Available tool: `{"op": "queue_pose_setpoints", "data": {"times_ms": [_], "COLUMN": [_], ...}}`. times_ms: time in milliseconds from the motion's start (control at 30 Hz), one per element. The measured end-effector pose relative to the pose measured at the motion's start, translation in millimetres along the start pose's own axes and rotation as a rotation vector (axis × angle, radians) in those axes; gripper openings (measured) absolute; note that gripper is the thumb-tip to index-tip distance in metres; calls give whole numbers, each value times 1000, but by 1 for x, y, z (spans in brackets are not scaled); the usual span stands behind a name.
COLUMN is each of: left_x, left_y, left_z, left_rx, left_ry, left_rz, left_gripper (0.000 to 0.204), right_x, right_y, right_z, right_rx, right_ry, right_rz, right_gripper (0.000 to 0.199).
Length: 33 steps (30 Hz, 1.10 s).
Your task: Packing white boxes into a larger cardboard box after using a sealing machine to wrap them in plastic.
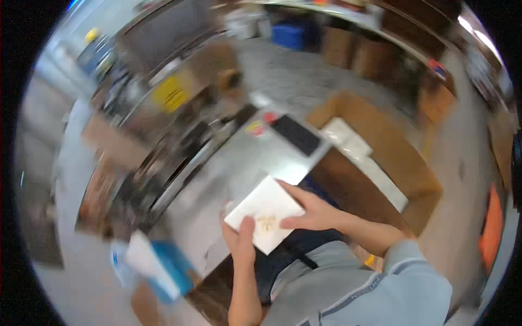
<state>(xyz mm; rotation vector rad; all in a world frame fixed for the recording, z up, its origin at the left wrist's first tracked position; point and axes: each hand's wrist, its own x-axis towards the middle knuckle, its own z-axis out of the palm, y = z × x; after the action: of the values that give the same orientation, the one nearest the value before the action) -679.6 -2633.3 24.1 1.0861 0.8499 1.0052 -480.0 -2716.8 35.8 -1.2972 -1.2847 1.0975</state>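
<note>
Just below the frame's centre, over the near edge of the grey worktop, the left hand pinches the white box by its lower corner while the right hand clasps its right edge, keeping the flat, gold-marked face tilted up and readable.

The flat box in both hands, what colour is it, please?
White box with a small gold mark, seen in the head view.
</note>
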Motion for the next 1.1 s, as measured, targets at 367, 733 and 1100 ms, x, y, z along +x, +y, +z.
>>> {"op": "queue_pose_setpoints", "data": {"times_ms": [367,733,1100], "left_x": [-17,-30,-36], "left_y": [-9,-16,3], "left_z": [0,-34,-44], "left_rx": [298,563,625], "left_ry": [-367,-211,-242], "left_rz": [-167,-222,-164], "left_gripper": [65,51,46], "right_x": [-163,-214,-148], "right_y": [43,288,301], "right_z": [-264,-244,-257], "right_rx": [-164,-886,-686], "right_ry": [923,718,328], "right_rz": [307,1072,864], "right_gripper": [75,81,92]}}
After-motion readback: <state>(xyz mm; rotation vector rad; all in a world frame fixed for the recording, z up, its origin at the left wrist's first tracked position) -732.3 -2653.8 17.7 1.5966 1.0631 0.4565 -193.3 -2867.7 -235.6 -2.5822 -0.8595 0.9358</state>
